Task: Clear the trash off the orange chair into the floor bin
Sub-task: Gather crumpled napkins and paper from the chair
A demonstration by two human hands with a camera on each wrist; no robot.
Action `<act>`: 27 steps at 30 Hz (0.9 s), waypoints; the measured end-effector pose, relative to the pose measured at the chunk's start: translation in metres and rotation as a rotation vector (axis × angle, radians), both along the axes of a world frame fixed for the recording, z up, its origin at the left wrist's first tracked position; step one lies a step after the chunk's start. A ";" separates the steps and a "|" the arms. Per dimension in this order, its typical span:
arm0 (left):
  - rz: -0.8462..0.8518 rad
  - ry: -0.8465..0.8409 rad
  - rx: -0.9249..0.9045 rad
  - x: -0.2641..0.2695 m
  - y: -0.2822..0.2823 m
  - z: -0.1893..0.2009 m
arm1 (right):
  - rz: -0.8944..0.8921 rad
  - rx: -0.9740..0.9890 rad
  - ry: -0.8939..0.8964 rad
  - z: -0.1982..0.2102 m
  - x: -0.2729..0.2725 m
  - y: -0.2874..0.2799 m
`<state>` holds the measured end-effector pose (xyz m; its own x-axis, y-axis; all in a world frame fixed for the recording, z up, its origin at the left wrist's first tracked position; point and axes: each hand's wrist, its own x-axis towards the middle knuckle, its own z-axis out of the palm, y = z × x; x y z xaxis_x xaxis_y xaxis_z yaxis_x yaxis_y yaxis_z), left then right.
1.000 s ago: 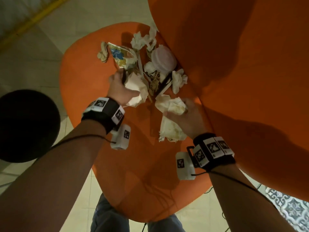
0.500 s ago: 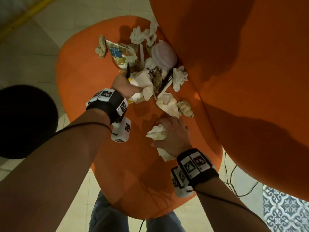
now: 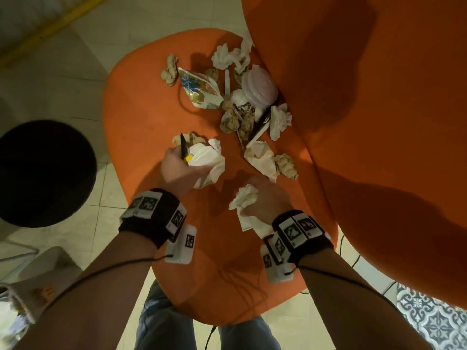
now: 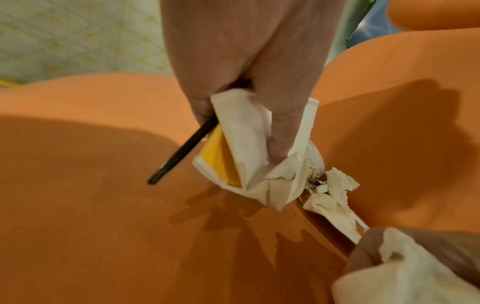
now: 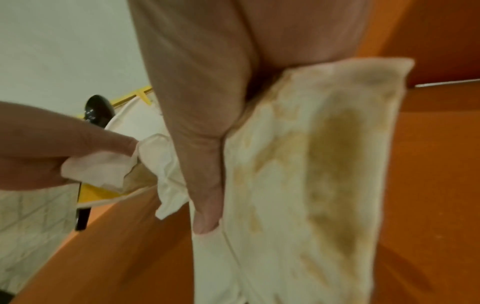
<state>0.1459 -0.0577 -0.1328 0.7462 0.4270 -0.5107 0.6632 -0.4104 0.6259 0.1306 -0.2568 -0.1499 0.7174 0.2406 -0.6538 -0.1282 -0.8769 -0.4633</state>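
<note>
My left hand (image 3: 182,165) grips a bundle of trash over the orange chair seat (image 3: 141,117): a crumpled white wrapper (image 3: 209,162) with a yellow patch (image 4: 218,162) and a black straw (image 4: 182,152). My right hand (image 3: 262,200) holds a stained white napkin (image 3: 243,198), which hangs below the thumb in the right wrist view (image 5: 311,164). Several crumpled tissues, a printed paper cup (image 3: 199,89) and a clear plastic lid (image 3: 259,87) lie in a heap where the seat meets the chair back. The black floor bin (image 3: 43,173) stands left of the chair.
The tall orange chair back (image 3: 366,109) rises on the right. Pale tiled floor (image 3: 63,72) surrounds the chair, with a patterned tile (image 3: 434,314) at lower right. A white object (image 3: 43,271) sits at lower left. My legs in jeans (image 3: 164,324) stand below the seat's front edge.
Both hands have drawn back from the heap toward the seat's front, each carrying its trash. The left bundle now sits clear of the pile.
</note>
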 end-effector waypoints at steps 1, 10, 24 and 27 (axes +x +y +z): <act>0.002 -0.023 -0.003 -0.004 -0.001 0.002 | -0.056 0.046 0.013 0.001 0.000 -0.002; 0.183 -0.098 -0.259 -0.037 0.003 0.024 | -0.588 0.400 -0.008 0.019 0.012 -0.006; 0.461 -0.163 -0.428 -0.117 0.057 0.025 | -0.588 0.663 0.064 0.050 -0.015 0.069; 0.510 -0.200 -0.434 -0.154 0.087 0.026 | -0.491 0.642 0.075 0.051 -0.037 0.112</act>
